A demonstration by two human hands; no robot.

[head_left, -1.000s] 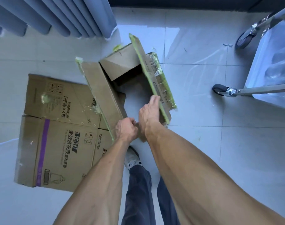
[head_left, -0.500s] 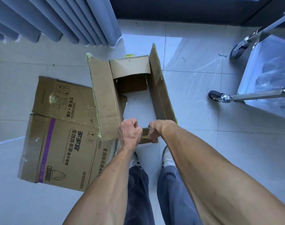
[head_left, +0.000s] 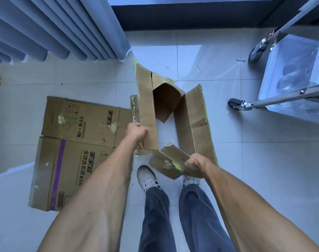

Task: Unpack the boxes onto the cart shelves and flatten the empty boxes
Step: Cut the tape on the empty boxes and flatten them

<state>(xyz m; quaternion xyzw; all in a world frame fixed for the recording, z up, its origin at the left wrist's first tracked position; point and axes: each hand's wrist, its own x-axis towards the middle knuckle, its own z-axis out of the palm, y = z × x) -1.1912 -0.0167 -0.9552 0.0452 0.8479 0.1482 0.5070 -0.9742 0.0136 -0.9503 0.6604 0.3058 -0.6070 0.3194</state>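
At frame centre the open cardboard box (head_left: pixel 173 113) is held above the tiled floor (head_left: pixel 255 170), floor showing through it. The left hand (head_left: pixel 137 132) grips its left panel's near edge; the right hand (head_left: pixel 195 163) clutches the torn near flap (head_left: pixel 170 163). A flattened box (head_left: pixel 77 151) lies left, probably touching it. The cart (head_left: pixel 291 75) stands upper right, bare tiles between
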